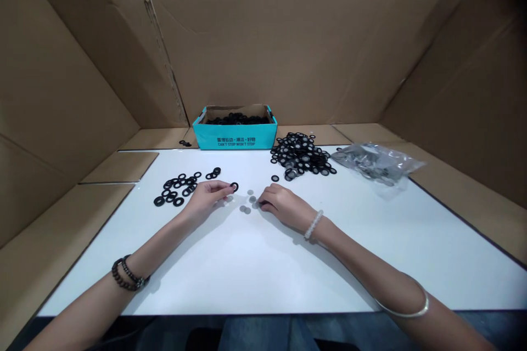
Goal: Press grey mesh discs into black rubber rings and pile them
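Observation:
My left hand [212, 193] pinches a black rubber ring washer [234, 187] between thumb and fingertips, a little above the white table. Several small grey discs [252, 199] lie loose between my two hands. At their right edge my right hand [284, 204] rests low, fingers curled together with the tips down by the discs. Whether a disc is between those fingertips is hidden. Left of my left hand are scattered black rings [178, 202], some overlapping. Beyond my right hand spreads a heap of black rings with grey centres [302, 153], and one such ring [275, 178] lies apart.
A turquoise box [235, 137] filled with black rings stands at the table's back edge. On the right lies a clear plastic bag [376, 162] holding grey discs. Cardboard walls [263, 55] enclose the white table [247, 263] at the back and sides.

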{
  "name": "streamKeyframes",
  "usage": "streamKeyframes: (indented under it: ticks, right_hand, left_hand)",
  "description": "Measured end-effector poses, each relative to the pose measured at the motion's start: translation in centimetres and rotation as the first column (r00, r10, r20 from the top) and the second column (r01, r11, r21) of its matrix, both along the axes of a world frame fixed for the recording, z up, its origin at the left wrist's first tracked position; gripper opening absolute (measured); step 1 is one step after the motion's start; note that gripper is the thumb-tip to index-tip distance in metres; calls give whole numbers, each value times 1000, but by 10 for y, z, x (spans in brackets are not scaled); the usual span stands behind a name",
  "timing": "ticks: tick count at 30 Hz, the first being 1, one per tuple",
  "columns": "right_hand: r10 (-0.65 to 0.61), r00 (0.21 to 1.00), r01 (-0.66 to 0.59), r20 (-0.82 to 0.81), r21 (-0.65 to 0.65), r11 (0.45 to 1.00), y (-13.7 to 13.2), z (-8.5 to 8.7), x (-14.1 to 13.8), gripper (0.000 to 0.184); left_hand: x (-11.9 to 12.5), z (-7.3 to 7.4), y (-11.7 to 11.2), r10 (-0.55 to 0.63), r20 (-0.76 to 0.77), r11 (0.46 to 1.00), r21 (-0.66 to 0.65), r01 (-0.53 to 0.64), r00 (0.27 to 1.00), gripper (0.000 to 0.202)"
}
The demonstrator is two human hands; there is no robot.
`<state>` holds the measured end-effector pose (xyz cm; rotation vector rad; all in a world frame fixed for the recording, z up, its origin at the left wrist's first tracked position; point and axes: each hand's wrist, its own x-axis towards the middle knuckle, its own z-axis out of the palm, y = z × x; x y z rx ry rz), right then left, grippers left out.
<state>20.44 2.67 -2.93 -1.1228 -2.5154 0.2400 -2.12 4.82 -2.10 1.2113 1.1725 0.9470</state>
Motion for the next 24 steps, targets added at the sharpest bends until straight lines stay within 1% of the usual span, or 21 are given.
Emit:
streamKeyframes:
  ticks: [2,5,7,8,10,12,14,15,17,19,22,24]
  right_hand:
    - [-1,1000,1,-31,4,1000,1,1,1,13]
    - [-18,994,14,-110,-29,999,1,2,3,14]
    - [-49,980,30,-193,-104,994,0,3,4,14]
    - [-76,966,35,-248,-166,985,0,4,4,13]
    - [-159,914,30,-374,-329,944,-1,4,4,11]
    - [-274,831,-6,-484,-501,866,-1,3,4,13]
    - [-370,749,-55,-550,-609,792,0,3,3,18]
    - [-398,720,-80,-569,-637,767,0,2,3,20]
    - [-428,688,-102,-586,-662,743,0,2,2,22]
    - [-453,674,-86,-584,-671,737,1,1,2,20]
    - [-476,671,-49,-569,-674,737,0,-1,1,18]
    - [-470,686,-32,-556,-668,744,0,-3,0,18]
  left_hand:
    - [1,0,-2,-20,5,1000,-16,20,1000,32]
    - [0,2,-2,-10,6,999,-31,11,1000,32]
    - [0,3,-2,7,4,999,-40,-7,1000,33]
    - [0,4,-2,15,3,999,-46,-15,1000,33]
    - [0,4,-3,27,3,998,-58,-26,1000,35]
    - [1,5,-3,33,9,997,-74,-33,999,35]
    - [1,5,-4,36,15,996,-86,-35,999,35]
    - [2,6,-5,37,18,995,-91,-35,999,35]
    - [3,7,-6,39,24,994,-102,-36,999,35]
    - [3,9,-7,45,30,993,-114,-41,999,34]
    - [4,9,-7,48,43,992,-119,-43,998,34]
    - [3,7,-6,45,51,992,-123,-38,998,34]
